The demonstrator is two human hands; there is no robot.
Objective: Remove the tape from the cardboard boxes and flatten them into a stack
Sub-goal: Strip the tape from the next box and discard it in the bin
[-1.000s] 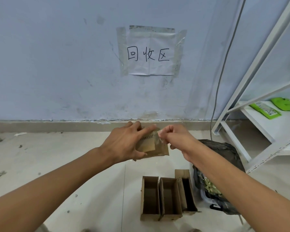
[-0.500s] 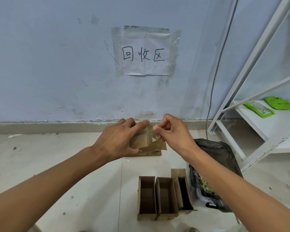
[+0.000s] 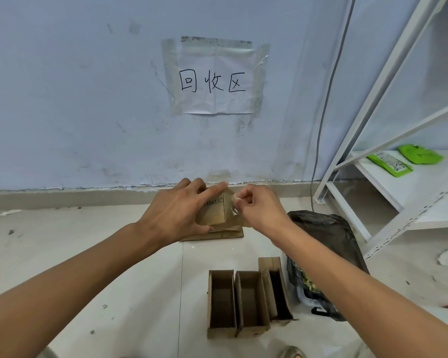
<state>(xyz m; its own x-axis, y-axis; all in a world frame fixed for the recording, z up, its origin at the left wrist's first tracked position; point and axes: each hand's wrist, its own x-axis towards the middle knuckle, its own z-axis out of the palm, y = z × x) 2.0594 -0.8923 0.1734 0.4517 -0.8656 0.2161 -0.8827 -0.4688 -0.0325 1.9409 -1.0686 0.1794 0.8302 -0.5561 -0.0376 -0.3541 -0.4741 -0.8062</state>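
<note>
Holding a small cardboard box (image 3: pixel 214 209) above the flattened stack (image 3: pixel 219 232) near the wall, the left hand (image 3: pixel 176 211) grips it, fingers wrapped over the top. Right hand (image 3: pixel 260 209) pinches clear tape (image 3: pixel 235 210) between thumb and fingertips. Risk: tape may tear short or strip the cardboard's surface if pulled sharply. Three open boxes (image 3: pixel 246 301) await on the floor.

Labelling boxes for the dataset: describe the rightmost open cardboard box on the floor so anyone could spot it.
Start at the paper sign taped to the wall and drop to the floor tiles nearest the camera, where three open cardboard boxes stand in a row. Take the rightmost box, beside the black plastic bag. Unlike its two neighbours, it sits farther back and has a raised flap.
</note>
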